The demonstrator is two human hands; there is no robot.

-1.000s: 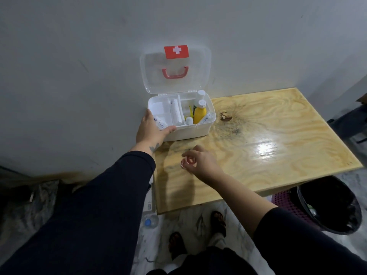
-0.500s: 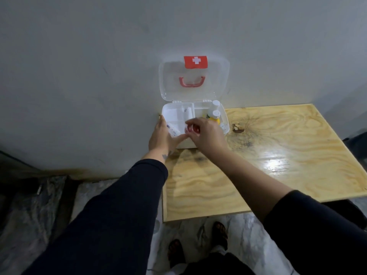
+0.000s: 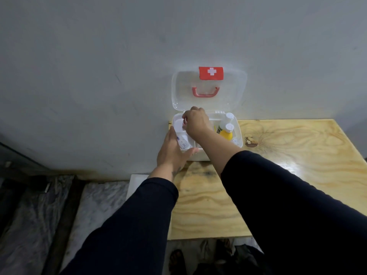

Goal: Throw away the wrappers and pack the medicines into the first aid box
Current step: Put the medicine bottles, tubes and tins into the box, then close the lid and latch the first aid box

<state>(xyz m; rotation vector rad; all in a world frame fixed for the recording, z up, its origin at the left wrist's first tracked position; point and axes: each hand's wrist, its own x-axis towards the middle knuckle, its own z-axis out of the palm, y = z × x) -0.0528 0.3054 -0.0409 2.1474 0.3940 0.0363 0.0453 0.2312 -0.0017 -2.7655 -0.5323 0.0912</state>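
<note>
The white first aid box point(image 3: 239, 135) stands open at the table's back left corner, its clear lid point(image 3: 234, 92) with a red cross label leaning on the wall. Inside on the right are a yellow bottle point(image 3: 227, 132) and a white-capped bottle point(image 3: 228, 117). My left hand point(image 3: 172, 153) grips the box's front left corner. My right hand point(image 3: 195, 122) reaches over the box's back left compartment, fingers curled down around a small reddish item point(image 3: 185, 121) that is mostly hidden. White packets point(image 3: 182, 140) lie in the front left compartment.
The wooden table point(image 3: 288, 171) runs to the right along the grey wall. A small brown scrap point(image 3: 249, 141) lies just right of the box. A white board point(image 3: 137, 187) leans below the table's left edge. My feet show on the floor below.
My right hand carried the small reddish item from the table up into the box, moving left over the back left compartment. My left hand stayed on the box corner. The camera tilted up.
</note>
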